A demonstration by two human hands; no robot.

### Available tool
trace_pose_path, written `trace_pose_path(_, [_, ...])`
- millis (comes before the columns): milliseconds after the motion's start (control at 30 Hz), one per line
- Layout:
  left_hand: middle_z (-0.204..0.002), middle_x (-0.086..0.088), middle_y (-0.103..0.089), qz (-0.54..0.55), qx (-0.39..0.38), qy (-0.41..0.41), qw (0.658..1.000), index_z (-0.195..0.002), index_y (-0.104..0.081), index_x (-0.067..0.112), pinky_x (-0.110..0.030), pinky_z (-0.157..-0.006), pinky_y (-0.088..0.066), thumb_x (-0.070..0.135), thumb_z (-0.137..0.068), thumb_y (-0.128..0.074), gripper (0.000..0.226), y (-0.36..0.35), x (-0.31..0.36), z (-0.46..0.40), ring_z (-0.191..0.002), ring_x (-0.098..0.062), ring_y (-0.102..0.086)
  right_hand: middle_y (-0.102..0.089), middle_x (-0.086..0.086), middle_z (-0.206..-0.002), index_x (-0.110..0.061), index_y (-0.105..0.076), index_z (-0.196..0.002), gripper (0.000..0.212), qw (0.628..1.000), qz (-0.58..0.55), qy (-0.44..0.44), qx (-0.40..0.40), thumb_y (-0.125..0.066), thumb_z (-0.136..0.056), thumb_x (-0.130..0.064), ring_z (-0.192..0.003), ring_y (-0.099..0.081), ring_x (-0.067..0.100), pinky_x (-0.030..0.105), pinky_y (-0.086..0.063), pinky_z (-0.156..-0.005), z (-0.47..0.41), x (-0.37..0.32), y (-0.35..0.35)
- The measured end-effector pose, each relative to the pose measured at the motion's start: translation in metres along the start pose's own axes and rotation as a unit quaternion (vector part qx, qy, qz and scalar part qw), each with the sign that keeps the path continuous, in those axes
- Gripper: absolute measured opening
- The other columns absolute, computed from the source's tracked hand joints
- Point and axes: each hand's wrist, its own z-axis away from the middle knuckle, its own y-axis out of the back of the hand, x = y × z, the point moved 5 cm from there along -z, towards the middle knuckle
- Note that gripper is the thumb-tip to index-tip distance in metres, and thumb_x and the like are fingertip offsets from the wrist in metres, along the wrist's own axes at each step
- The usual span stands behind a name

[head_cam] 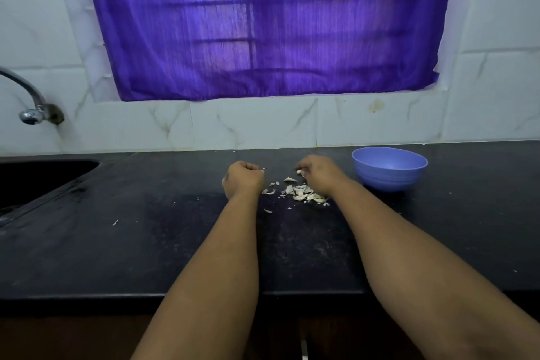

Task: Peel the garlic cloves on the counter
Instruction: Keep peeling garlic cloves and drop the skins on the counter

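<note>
A small heap of pale garlic skins and cloves lies on the black counter between my two hands. My left hand rests on the counter just left of the heap, its fingers curled into a fist; whether it holds anything is hidden. My right hand hangs over the heap's far right side, fingers curled down, and a small white garlic piece shows at its fingertips. Both forearms reach in from the bottom edge.
A light-blue plastic bowl stands right of my right hand, near the tiled wall. A sink is cut into the counter at far left with a chrome tap above it. A purple curtain covers the window behind.
</note>
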Motion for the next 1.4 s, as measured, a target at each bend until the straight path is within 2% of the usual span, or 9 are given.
trace_pose_path(133, [-0.095,-0.003,-0.071,0.026,0.003,0.031,0.999,-0.075,-0.063,0.022,-0.032,-0.082,-0.054,0.008,-0.083,-0.062,0.016,0.004,-0.004,-0.002,-0.098,-0.025,-0.064,-0.029,0.009,-0.156,-0.015,-0.039,-0.147,0.054,0.981,0.107,0.022,-0.158,-0.039,-0.096,0.003,-0.142,-0.03,0.024,0.031,-0.024,-0.115,-0.008,-0.02,-0.035])
trace_pose_path(200, [-0.098,-0.003,-0.07,0.026,0.009,0.026,0.999,-0.083,-0.066,0.023,-0.028,-0.078,-0.05,0.007,-0.085,-0.056,0.019,0.005,-0.003,-0.002,-0.103,-0.024,-0.06,-0.037,0.01,-0.152,-0.014,-0.044,-0.143,0.053,0.969,0.159,0.019,-0.186,-0.042,-0.093,0.003,-0.137,-0.038,0.028,0.035,-0.031,-0.112,-0.013,-0.026,-0.044])
trace_pose_path(333, [-0.102,-0.005,-0.067,0.032,0.01,0.028,0.999,-0.09,-0.067,0.023,-0.031,-0.079,-0.051,0.006,-0.086,-0.046,0.027,0.008,0.001,-0.001,-0.107,-0.026,-0.057,-0.065,0.012,-0.118,-0.012,-0.069,-0.116,0.039,0.983,0.133,-0.007,-0.123,-0.05,-0.087,0.006,-0.102,-0.064,0.03,0.031,-0.052,-0.087,-0.02,-0.026,-0.036])
trace_pose_path(567, [-0.09,-0.001,-0.069,0.054,-0.067,-0.045,0.995,-0.085,-0.066,0.02,-0.031,-0.081,-0.054,0.012,-0.085,-0.066,0.008,-0.012,0.012,0.0,-0.095,-0.022,-0.066,-0.068,0.006,-0.097,-0.01,-0.072,-0.102,0.019,0.999,-0.042,-0.015,0.009,-0.059,-0.09,-0.003,-0.082,-0.062,0.018,0.026,-0.047,-0.075,-0.016,-0.008,-0.018])
trace_pose_path(700, [-0.093,-0.005,-0.072,0.081,-0.125,-0.112,0.982,-0.087,-0.068,0.017,-0.03,-0.078,-0.055,0.019,-0.085,-0.072,0.005,-0.027,0.022,0.012,-0.088,-0.018,-0.067,-0.065,0.005,-0.072,-0.006,-0.071,-0.089,0.005,0.97,-0.23,-0.047,0.058,-0.069,-0.087,-0.01,-0.057,-0.056,0.013,0.029,-0.049,-0.061,-0.008,0.001,0.001])
trace_pose_path(833, [-0.08,-0.007,-0.073,0.091,-0.159,-0.123,0.975,-0.084,-0.07,0.016,-0.036,-0.078,-0.056,0.023,-0.085,-0.072,0.008,-0.032,0.025,0.017,-0.072,-0.016,-0.066,-0.068,0.008,-0.077,-0.003,-0.069,-0.095,0.015,0.938,-0.331,-0.07,0.071,-0.074,-0.082,-0.009,-0.065,-0.062,0.013,0.024,-0.053,-0.064,-0.007,0.001,0.002])
trace_pose_path(933, [-0.076,-0.006,-0.072,0.096,-0.152,-0.131,0.975,-0.076,-0.069,0.02,-0.036,-0.077,-0.057,0.023,-0.085,-0.072,0.011,-0.029,0.026,0.02,-0.07,-0.016,-0.066,-0.073,0.006,-0.084,-0.006,-0.074,-0.095,0.018,0.946,-0.313,-0.051,0.067,-0.078,-0.079,-0.014,-0.081,-0.068,0.016,0.033,-0.057,-0.08,-0.01,-0.004,-0.004])
trace_pose_path(1100, [-0.074,-0.004,-0.07,0.144,-0.159,-0.114,0.97,-0.081,-0.069,0.012,-0.03,-0.07,-0.058,0.01,-0.078,-0.079,0.011,-0.024,0.025,0.021,-0.068,-0.013,-0.066,-0.063,-0.001,-0.065,-0.006,-0.074,-0.098,0.013,0.962,-0.265,-0.025,0.064,-0.069,-0.087,-0.011,-0.05,-0.055,-0.005,0.008,-0.041,-0.047,-0.006,-0.011,-0.003])
trace_pose_path(1400, [-0.07,-0.003,-0.068,0.179,-0.094,-0.076,0.976,-0.07,-0.066,0.018,-0.031,-0.064,-0.057,0.004,-0.087,-0.067,0.022,-0.015,0.018,0.017,-0.071,-0.018,-0.064,-0.06,-0.003,-0.059,-0.009,-0.073,-0.079,0.015,0.966,-0.249,-0.039,0.061,-0.077,-0.081,-0.023,-0.051,-0.049,0.006,0.009,-0.038,-0.043,0.001,-0.013,0.0])
